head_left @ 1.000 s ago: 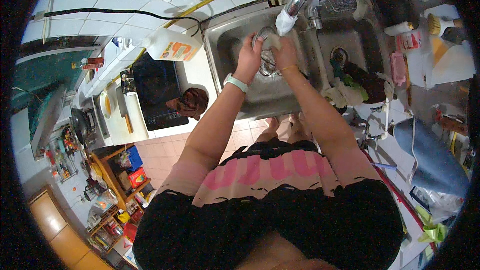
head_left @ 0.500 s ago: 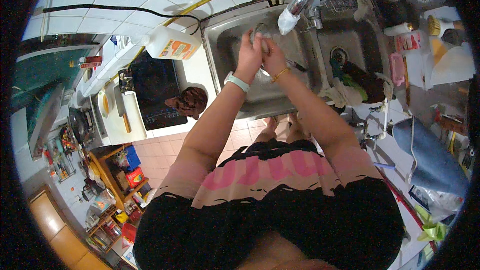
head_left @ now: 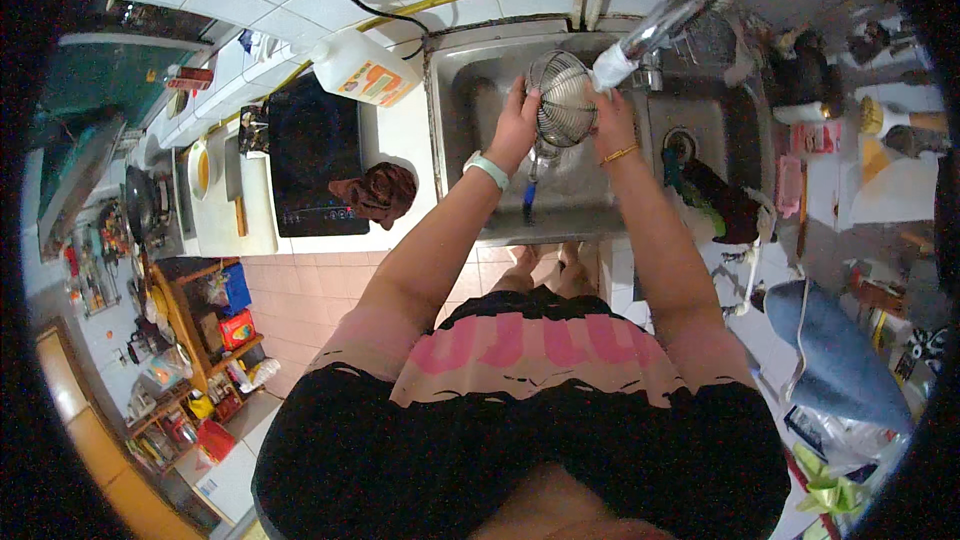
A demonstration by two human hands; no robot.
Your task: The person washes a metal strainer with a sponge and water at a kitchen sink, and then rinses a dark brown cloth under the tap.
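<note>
A round metal wire strainer (head_left: 563, 100) is held between my hands over the left sink basin (head_left: 470, 90), just below and left of the faucet tip (head_left: 610, 68). My left hand (head_left: 516, 122) grips its left side with the thumb on the wires. My right hand (head_left: 610, 122) is closed at the opposite side, its fingers partly hidden near the faucet tip. Below the strainer shows a blue handle (head_left: 529, 200) with a metal part above it; whether it belongs to the strainer I cannot tell.
The chrome faucet (head_left: 670, 15) arches in from the upper right. Dark and green items lie by the right basin (head_left: 745, 105). On the left counter are a white jug (head_left: 362, 68), a brown cloth (head_left: 378, 192), a black cooktop (head_left: 315, 155) and a knife (head_left: 238, 185) on a board.
My hands were close together over a tilted strainer; now they are apart on its two sides, and its round wire face shows. The view has shifted slightly.
</note>
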